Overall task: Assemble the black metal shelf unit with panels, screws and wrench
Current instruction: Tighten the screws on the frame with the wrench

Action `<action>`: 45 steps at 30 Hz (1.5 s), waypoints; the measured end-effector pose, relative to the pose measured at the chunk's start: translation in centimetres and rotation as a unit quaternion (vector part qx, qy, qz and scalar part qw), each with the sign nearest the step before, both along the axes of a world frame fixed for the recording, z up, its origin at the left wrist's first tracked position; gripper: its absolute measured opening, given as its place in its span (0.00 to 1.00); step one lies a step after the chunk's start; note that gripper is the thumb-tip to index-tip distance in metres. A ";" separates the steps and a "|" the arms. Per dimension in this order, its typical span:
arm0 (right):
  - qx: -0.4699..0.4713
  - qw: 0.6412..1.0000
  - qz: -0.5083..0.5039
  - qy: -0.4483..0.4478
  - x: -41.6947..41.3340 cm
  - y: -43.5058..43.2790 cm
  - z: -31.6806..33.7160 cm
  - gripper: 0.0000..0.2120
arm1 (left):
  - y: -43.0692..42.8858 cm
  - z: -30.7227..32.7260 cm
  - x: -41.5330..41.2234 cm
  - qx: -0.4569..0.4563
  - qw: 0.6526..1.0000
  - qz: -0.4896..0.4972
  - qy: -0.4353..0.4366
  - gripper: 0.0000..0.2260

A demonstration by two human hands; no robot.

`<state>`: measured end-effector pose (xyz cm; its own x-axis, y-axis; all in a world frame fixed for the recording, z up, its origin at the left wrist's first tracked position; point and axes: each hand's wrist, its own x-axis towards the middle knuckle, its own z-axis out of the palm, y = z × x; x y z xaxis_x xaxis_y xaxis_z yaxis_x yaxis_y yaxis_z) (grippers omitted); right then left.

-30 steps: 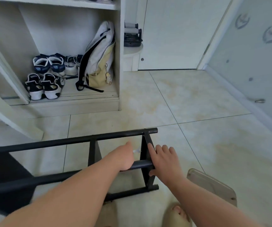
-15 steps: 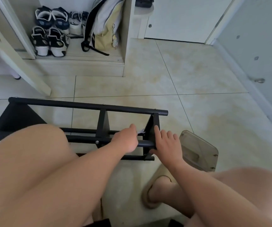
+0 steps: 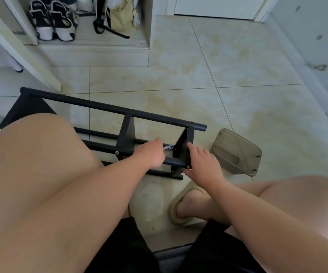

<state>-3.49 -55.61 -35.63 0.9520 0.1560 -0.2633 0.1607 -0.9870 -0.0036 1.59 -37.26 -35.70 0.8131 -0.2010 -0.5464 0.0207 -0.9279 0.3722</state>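
Observation:
The black metal shelf unit (image 3: 108,109) lies on its side on the tiled floor, its tubes running left to right between my knees. My left hand (image 3: 151,152) grips a small silver wrench (image 3: 169,147), whose head sits against the inner face of the end panel (image 3: 183,146). My right hand (image 3: 202,164) rests on the outer side of that end panel, fingers straight along it, the thumb near a screw head (image 3: 188,166) on the near tube. Another screw (image 3: 117,153) shows at the middle bracket.
A translucent grey plastic box (image 3: 238,152) lies on the floor just right of the shelf. My slippered right foot (image 3: 186,205) is below my right hand. Shoes (image 3: 52,22) and a bag (image 3: 117,18) fill a cabinet at the back left; a white slanted board (image 3: 25,54) leans nearby.
The camera has tilted down, bringing my knees and foot into view. Both hands stay at the shelf's right end, the left on the wrench, the right on the end panel.

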 end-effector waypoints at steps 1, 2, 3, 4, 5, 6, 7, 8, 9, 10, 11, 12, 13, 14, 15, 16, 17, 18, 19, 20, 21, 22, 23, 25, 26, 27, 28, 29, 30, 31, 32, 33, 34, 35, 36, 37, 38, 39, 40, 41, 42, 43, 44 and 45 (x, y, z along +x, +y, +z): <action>-0.001 1.000 0.006 -0.002 -0.1 -0.2 0.1 0.45 | 0.0 0.0 0.0 0.001 1.000 -0.001 -0.002 0.05; -0.006 1.000 0.014 -0.007 0.0 -0.4 0.2 0.46 | 0.0 0.0 0.1 0.000 1.000 -0.001 -0.003 0.05; -0.009 1.000 0.020 -0.016 0.2 -0.7 0.4 0.48 | 0.0 0.0 0.1 -0.002 1.000 0.000 -0.002 0.05; -0.010 1.000 0.023 -0.019 0.7 -0.9 0.4 0.50 | 0.0 0.0 0.2 -0.004 1.000 0.000 -0.002 0.05; -0.010 1.000 0.025 -0.014 1.3 -1.2 0.5 0.53 | 0.0 0.0 0.3 -0.004 1.000 0.000 -0.003 0.05; -0.014 0.999 0.034 -0.002 1.9 -1.5 0.4 0.56 | -0.1 0.0 0.3 -0.002 1.000 -0.001 -0.003 0.05; -0.021 0.998 0.050 0.012 2.6 -1.7 0.2 0.59 | -0.1 0.0 0.3 0.000 1.000 -0.002 -0.001 0.05; -0.027 0.997 0.069 0.026 3.2 -2.0 0.0 0.62 | -0.1 0.0 0.4 0.001 1.000 -0.004 0.003 0.04; -0.029 0.995 0.083 0.036 3.8 -2.2 -0.3 0.64 | -0.1 -0.1 0.5 0.001 1.000 -0.005 0.011 0.04; -0.028 0.994 0.093 0.043 4.1 -2.5 -0.7 0.65 | -0.1 -0.1 0.7 0.000 1.000 -0.006 0.022 0.04; -0.021 0.994 0.098 0.048 4.3 -2.6 -1.0 0.66 | -0.1 -0.1 1.0 -0.001 0.999 -0.008 0.035 0.04; -0.012 0.994 0.098 0.051 4.4 -2.7 -1.3 0.67 | -0.2 -0.2 1.3 -0.004 0.999 -0.011 0.048 0.05; -0.001 0.994 0.096 0.050 4.3 -2.8 -1.6 0.67 | -0.2 -0.3 1.7 -0.007 0.998 -0.015 0.063 0.05; 0.010 0.995 0.093 0.045 4.2 -2.9 -2.0 0.67 | -0.2 -0.4 2.1 -0.009 0.997 -0.022 0.078 0.05; 0.018 0.995 0.091 0.040 4.2 -3.0 -2.2 0.67 | -0.3 -0.3 2.6 -0.007 0.995 -0.035 0.092 0.04; 0.023 0.995 0.093 0.036 4.2 -3.1 -2.5 0.67 | -0.3 -0.3 3.0 -0.005 0.993 -0.050 0.106 0.04; 0.025 0.994 0.096 0.034 4.3 -3.1 -2.6 0.67 | -0.4 -0.2 3.3 -0.006 0.991 -0.062 0.118 0.05; 0.027 0.994 0.097 0.031 4.3 -3.2 -2.8 0.67 | -0.5 -0.2 3.7 -0.012 0.989 -0.072 0.126 0.07; 0.031 0.995 0.095 0.027 4.2 -3.2 -3.0 0.66 | -0.5 -0.4 4.0 -0.025 0.989 -0.072 0.130 0.09; 0.038 0.995 0.093 0.023 4.2 -3.3 -3.2 0.66 | -0.6 -0.7 4.2 -0.044 0.989 -0.062 0.130 0.10; 0.044 0.995 0.089 0.021 4.2 -3.4 -3.5 0.66 | -0.6 -0.9 4.4 -0.060 0.989 -0.052 0.124 0.09; 0.049 0.995 0.085 0.020 4.2 -3.4 -3.6 0.66 | -0.7 -1.1 4.5 -0.072 0.989 -0.050 0.122 0.09; 0.052 0.995 0.080 0.021 4.3 -3.5 -3.7 0.66 | -0.8 -1.3 4.7 -0.078 0.988 -0.053 0.123 0.08; 0.054 0.996 0.070 0.024 4.4 -3.6 -3.9 0.67 | -0.9 -1.5 5.1 -0.091 0.987 -0.060 0.121 0.06; 0.056 0.996 0.067 0.025 4.5 -3.6 -3.9 0.67 | -1.0 -1.5 5.2 -0.103 0.986 -0.055 0.119 0.05; 0.058 0.996 0.067 0.026 4.5 -3.7 -4.0 0.67 | -1.2 -1.5 5.4 -0.122 0.984 -0.046 0.120 0.04; 0.060 0.996 0.067 0.027 4.6 -3.7 -4.0 0.67 | -1.3 -1.5 5.6 -0.141 0.982 -0.038 0.123 0.04; 0.058 0.996 0.068 0.030 4.6 -3.7 -4.0 0.67 | -1.5 -1.6 5.6 -0.156 0.979 -0.033 0.127 0.03; 0.056 0.996 0.068 0.033 4.6 -3.6 -4.0 0.67 | -1.7 -1.6 5.6 -0.167 0.977 -0.030 0.131 0.03; 0.054 0.996 0.067 0.035 4.6 -3.6 -4.0 0.67 | -1.9 -1.8 5.7 -0.172 0.975 -0.028 0.135 0.03; 0.054 0.996 0.066 0.036 4.6 -3.6 -4.0 0.67 | -2.1 -1.9 5.7 -0.174 0.975 -0.027 0.138 0.03; 0.054 0.996 0.065 0.036 4.6 -3.6 -4.0 0.67 | -2.3 -2.0 5.8 -0.176 0.974 -0.024 0.141 0.03; 0.053 0.996 0.065 0.036 4.6 -3.6 -4.0 0.67 | -2.4 -2.2 5.8 -0.182 0.972 -0.014 0.147 0.04; 0.052 0.996 0.065 0.036 4.6 -3.6 -4.0 0.66 | -2.5 -2.4 5.8 -0.191 0.969 0.000 0.156 0.04; 0.053 0.996 0.065 0.037 4.6 -3.6 -4.0 0.66 | -2.6 -2.5 5.8 -0.201 0.966 0.013 0.163 0.04; 0.055 0.996 0.065 0.037 4.5 -3.6 -4.0 0.66 | -2.7 -2.5 5.8 -0.210 0.963 0.025 0.169 0.06; 0.057 0.996 0.064 0.037 4.5 -3.6 -3.9 0.66 | -2.8 -2.6 5.8 -0.220 0.959 0.038 0.174 0.06; 0.060 0.996 0.063 0.036 4.5 -3.7 -3.9 0.66 | -2.9 -2.5 5.7 -0.232 0.954 0.055 0.180 0.06; 0.063 0.996 0.062 0.035 4.5 -3.6 -3.9 0.66 | -3.1 -2.5 5.7 -0.250 0.946 0.081 0.191 0.05; 0.065 0.995 0.062 0.033 4.5 -3.6 -3.8 0.66 | -3.2 -2.6 5.6 -0.273 0.932 0.114 0.209 0.04; 0.068 0.995 0.062 0.032 4.4 -3.6 -3.8 0.66 | -3.3 -2.6 5.6 -0.297 0.915 0.148 0.229 0.03; 0.069 0.995 0.062 0.031 4.4 -3.6 -3.8 0.66 | -3.4 -2.7 5.5 -0.316 0.899 0.179 0.245 0.04; 0.069 0.995 0.062 0.030 4.4 -3.5 -3.8 0.65 | -3.5 -2.7 5.5 -0.330 0.887 0.202 0.252 0.05; 0.069 0.995 0.062 0.030 4.4 -3.5 -3.9 0.65 | -3.5 -2.7 5.5 -0.336 0.881 0.216 0.252 0.05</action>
<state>0.87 -59.15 -39.49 0.9067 0.3094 -0.2865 0.2763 -0.9492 -0.1507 7.08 -40.80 -38.43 0.5815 -0.3479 -0.7354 0.6384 -0.3652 0.6776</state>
